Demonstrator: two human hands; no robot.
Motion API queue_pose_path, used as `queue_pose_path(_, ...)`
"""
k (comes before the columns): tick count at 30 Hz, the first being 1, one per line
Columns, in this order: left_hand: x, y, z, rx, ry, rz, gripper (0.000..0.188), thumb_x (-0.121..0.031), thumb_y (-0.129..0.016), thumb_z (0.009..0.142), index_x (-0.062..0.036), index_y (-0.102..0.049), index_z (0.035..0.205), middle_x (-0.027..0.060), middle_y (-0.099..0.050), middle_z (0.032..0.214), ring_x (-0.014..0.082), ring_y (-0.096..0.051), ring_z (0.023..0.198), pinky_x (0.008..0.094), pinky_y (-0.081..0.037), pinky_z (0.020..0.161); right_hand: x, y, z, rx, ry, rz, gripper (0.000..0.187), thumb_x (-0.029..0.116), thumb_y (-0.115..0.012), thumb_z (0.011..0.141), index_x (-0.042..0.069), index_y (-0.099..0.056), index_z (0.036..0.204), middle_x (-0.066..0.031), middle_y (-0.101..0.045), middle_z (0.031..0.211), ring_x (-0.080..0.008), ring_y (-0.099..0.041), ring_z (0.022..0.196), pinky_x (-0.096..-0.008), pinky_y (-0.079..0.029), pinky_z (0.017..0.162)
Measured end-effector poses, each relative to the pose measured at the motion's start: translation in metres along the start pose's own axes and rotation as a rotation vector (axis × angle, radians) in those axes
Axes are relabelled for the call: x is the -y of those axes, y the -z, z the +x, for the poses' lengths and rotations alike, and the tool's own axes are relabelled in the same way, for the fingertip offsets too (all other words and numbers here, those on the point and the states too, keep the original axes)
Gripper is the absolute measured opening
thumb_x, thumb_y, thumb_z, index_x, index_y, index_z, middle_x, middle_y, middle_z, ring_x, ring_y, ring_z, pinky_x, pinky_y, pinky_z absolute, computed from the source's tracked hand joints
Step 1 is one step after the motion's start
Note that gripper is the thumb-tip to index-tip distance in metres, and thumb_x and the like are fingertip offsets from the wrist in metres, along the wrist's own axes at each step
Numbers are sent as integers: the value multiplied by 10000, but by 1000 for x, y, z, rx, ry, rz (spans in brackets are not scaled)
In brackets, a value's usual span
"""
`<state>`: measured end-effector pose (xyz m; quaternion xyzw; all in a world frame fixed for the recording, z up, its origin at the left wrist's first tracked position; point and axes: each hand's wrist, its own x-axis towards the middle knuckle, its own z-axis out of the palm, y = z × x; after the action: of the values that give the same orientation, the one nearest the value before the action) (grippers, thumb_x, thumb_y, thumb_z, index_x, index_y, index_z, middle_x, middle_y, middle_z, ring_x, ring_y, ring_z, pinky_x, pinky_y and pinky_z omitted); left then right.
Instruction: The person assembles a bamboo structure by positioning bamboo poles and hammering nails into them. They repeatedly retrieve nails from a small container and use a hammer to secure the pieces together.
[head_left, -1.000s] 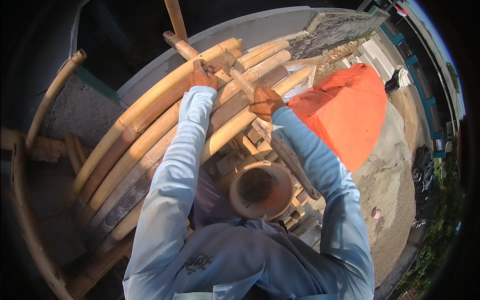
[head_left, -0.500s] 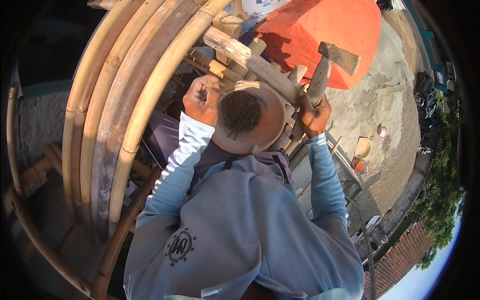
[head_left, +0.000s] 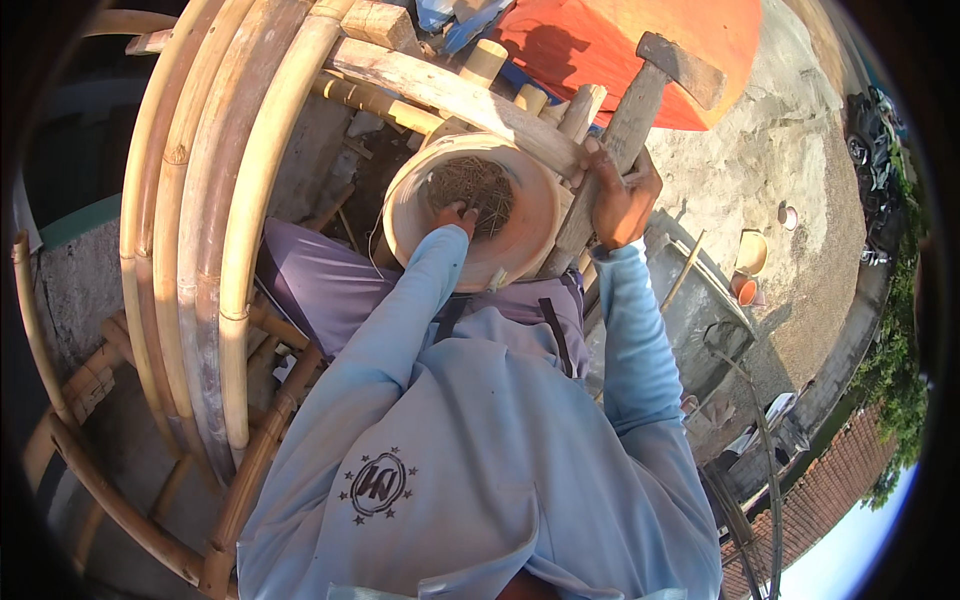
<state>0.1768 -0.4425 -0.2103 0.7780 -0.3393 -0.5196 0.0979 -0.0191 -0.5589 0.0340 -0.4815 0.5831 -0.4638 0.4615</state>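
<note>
Wooden-handled hatchet (head_left: 640, 105) in right hand (head_left: 627, 197)

Over the feed I count two hands, one left hand (head_left: 458, 217) and one right hand (head_left: 625, 198); one bowl (head_left: 537, 222); one hatchet (head_left: 632, 122); one orange sheet (head_left: 625, 50); at least four bamboo poles (head_left: 262, 165); uncountable thin, nail-like pieces (head_left: 494, 196).

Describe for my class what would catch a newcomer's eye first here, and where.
A bright orange sheet at the top, right of centre, would likely draw the eye first. Next come the long tan bamboo poles at left. Near the middle, the left hand is inside a round pinkish bowl, while the right hand grips a wooden-handled tool with a brown metal head.
</note>
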Motion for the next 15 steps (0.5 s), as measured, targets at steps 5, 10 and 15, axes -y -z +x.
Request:
queue_pose_path(5,4,-13,-11,-64,-39,76,533,-265,-696,898,27,-604,1335,292,-642,1258,410,-607,1215,434,-470,1032,20,-4,-4,-27,-50,40,246,122,-702,901,-71,-612,1023,-113,-660,762,-171,-618,565,-295,-491,514)
queue_pose_path(10,-43,45,-46,-69,170,210,466,-262,-699,903,10,-634,1275,279,-644,1246,448,-596,1190,486,-468,1026,1,0,0,-21,-5,-29,235,122,-738,892,-47,-646,1026,-92,-685,794,-138,-619,621,-299,-492,588)
queue_pose_path(15,-52,46,-45,-249,-141,411,380,-214,-666,909,-65,-651,1259,188,-515,1358,375,-515,1285,460,-436,1057,8,-1,-1,-11,-38,26,250,135,-744,891,-54,-638,1015,-104,-681,787,-147,-617,602,-297,-494,565)
